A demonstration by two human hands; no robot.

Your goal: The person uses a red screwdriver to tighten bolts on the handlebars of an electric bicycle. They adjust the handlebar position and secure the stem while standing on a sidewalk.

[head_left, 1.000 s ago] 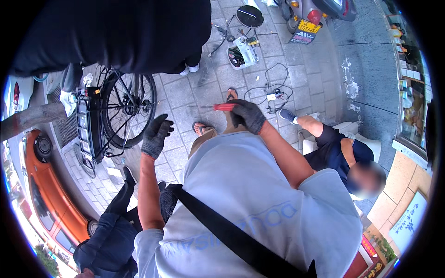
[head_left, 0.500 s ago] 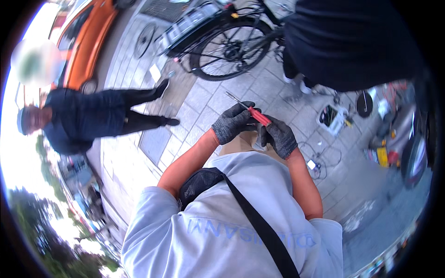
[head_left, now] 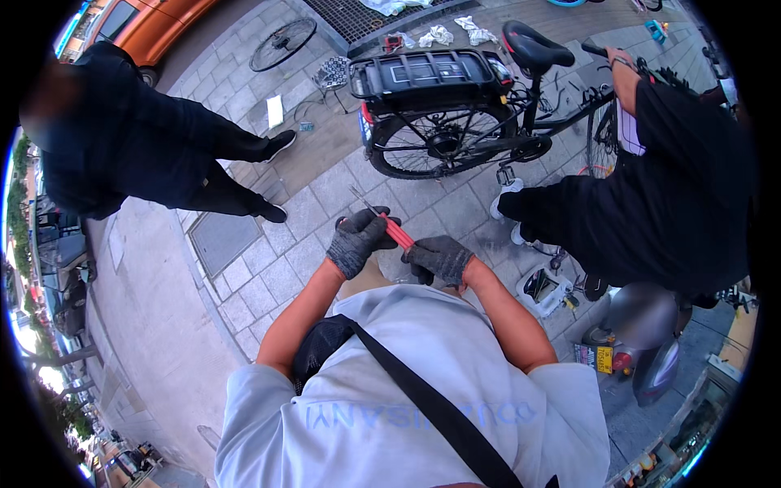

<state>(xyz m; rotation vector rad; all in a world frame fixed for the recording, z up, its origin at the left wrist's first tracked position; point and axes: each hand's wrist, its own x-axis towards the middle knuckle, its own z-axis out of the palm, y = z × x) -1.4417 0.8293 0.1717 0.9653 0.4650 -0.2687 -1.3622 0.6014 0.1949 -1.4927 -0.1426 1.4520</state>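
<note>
My left hand (head_left: 358,240) in a dark grey knit glove grips a red-handled tool (head_left: 397,232) near the base of its thin metal shaft, which points up and left. My right hand (head_left: 435,260), also gloved, is closed round the lower end of the red handle. Both are in front of my body, above the paving. Beyond them stands a black bicycle (head_left: 439,130) with a rear rack and battery pack.
One person (head_left: 138,138) in dark clothing stands at the left, another (head_left: 659,187) at the right grips the handlebar. A loose wheel (head_left: 281,47), grate (head_left: 342,16), orange car (head_left: 163,28), white tray of items (head_left: 560,294) and scooter (head_left: 655,366) surround me.
My left hand, raised and empty a second ago, has joined the right on the red tool. The view has swung toward the bicycle and the person standing at the left.
</note>
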